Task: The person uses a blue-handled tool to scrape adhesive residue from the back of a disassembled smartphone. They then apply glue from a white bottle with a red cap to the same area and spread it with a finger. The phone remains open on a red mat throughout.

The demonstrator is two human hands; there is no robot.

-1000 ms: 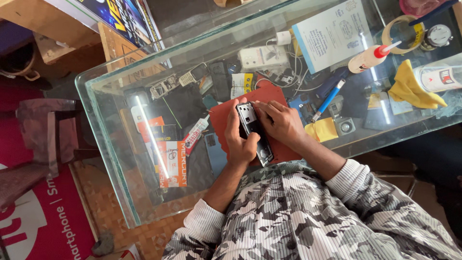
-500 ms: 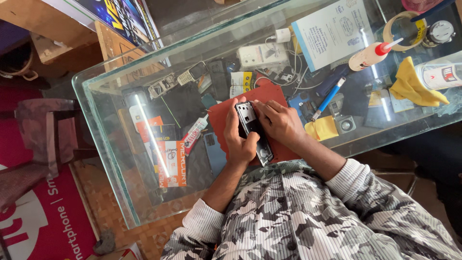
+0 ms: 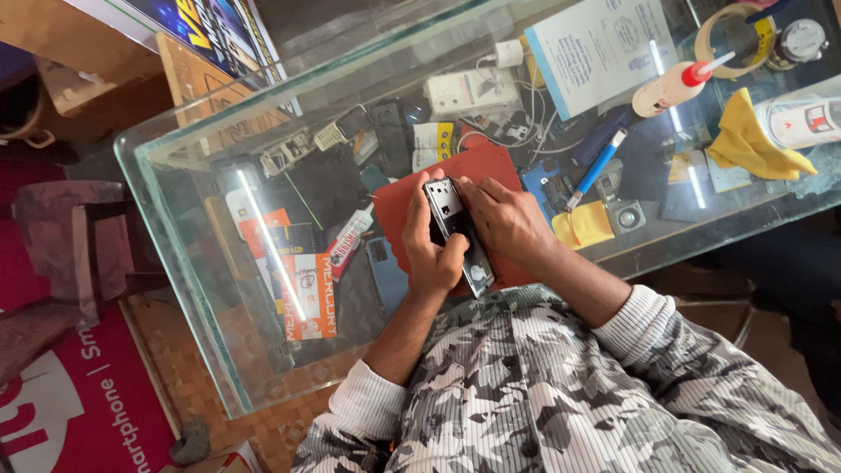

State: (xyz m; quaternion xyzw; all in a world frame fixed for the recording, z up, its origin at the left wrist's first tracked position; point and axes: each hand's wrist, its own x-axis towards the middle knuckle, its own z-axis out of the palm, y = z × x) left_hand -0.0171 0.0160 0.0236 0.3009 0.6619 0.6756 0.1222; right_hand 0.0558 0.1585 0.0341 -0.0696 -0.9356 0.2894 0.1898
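Note:
I hold a dark opened phone (image 3: 457, 229), its inner frame showing, over a red mat (image 3: 477, 166) on the glass counter (image 3: 184, 263). My left hand (image 3: 431, 247) grips the phone's left side, thumb along its edge. My right hand (image 3: 506, 219) clasps the right side, fingertips pressing near the phone's upper end. Both hands close around the same phone. Its lower end pokes out toward my patterned shirt.
A blue-handled tool (image 3: 597, 166) and a yellow cloth (image 3: 582, 224) lie right of the mat. Farther right are a red-capped bottle (image 3: 676, 84), another yellow cloth (image 3: 752, 140), a tape roll (image 3: 734, 37) and a printed sheet (image 3: 603, 49). Boxes and phone parts fill the case beneath.
Both hands stay on the phone over the red mat. No clear movement beyond small finger shifts.

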